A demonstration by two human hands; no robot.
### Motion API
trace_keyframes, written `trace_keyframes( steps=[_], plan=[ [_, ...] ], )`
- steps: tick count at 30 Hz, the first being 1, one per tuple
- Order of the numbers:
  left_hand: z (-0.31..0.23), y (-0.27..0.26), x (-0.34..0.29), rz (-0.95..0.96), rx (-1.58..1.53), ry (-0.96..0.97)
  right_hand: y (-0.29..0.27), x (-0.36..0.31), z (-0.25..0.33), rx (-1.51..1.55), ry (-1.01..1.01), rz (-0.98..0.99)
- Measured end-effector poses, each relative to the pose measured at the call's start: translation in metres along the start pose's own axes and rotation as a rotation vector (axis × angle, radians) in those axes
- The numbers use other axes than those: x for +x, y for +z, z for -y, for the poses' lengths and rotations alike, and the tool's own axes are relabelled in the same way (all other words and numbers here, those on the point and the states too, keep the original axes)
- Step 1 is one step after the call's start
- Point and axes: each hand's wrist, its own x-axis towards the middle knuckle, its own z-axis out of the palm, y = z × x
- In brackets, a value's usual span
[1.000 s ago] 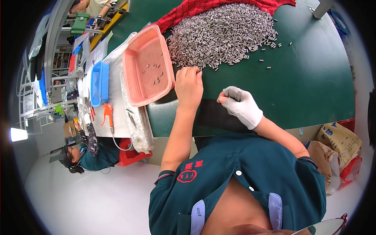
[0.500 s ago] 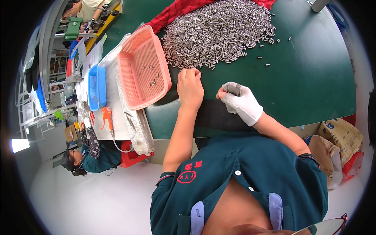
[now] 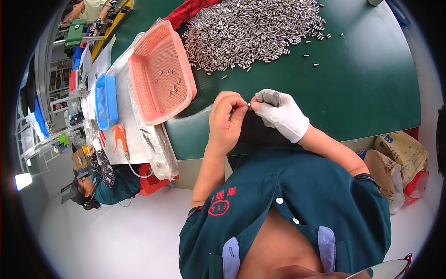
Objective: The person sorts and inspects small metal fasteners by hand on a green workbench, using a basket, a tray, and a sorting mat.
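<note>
My bare left hand point(image 3: 226, 122) and my right hand point(image 3: 284, 115), in a white glove with bare fingertips, meet above the near part of the green table. Thumb and forefinger of each are closed in a pinch. Between the fingertips shows the bright end of a small metal pin point(image 3: 249, 104), with both hands at it; the rest of it is hidden. Beyond my hands lies a large heap of short silvery metal pins point(image 3: 251, 35), partly on a red checked cloth point(image 3: 183, 13). Left of the heap, a pink plastic basket point(image 3: 134, 76) holds several loose pins.
Farther left are a blue basket point(image 3: 106, 100), an orange air gun point(image 3: 120, 137) with a hose, and a plastic-wrapped bundle point(image 3: 160, 158). Several stray pins lie right of the heap. Bags point(image 3: 399, 156) stand beyond the right edge. A co-worker point(image 3: 109, 186) sits at the left, another person at top left.
My left hand has drawn back from the heap's near edge and turned to meet my right hand, a pin now showing between their fingertips. The whole view has shifted slightly.
</note>
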Motion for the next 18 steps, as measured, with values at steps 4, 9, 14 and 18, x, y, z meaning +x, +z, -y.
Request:
trace_keyframes(
  steps=[4, 9, 14, 18],
  plan=[
    [-0.001, -0.002, -0.002, 0.007, 0.062, 0.035, 0.002, -0.002, -0.002, 0.000, 0.013, 0.003],
    [-0.001, -0.005, -0.004, 0.032, 0.133, 0.097, 0.002, -0.002, -0.008, -0.089, -0.043, 0.008],
    [-0.002, -0.004, -0.008, 0.014, 0.117, 0.073, 0.005, -0.004, -0.010, -0.182, -0.079, -0.020],
    [-0.003, -0.004, -0.011, 0.010, 0.122, 0.069, 0.006, -0.004, -0.011, -0.230, -0.115, -0.023]
  ],
)
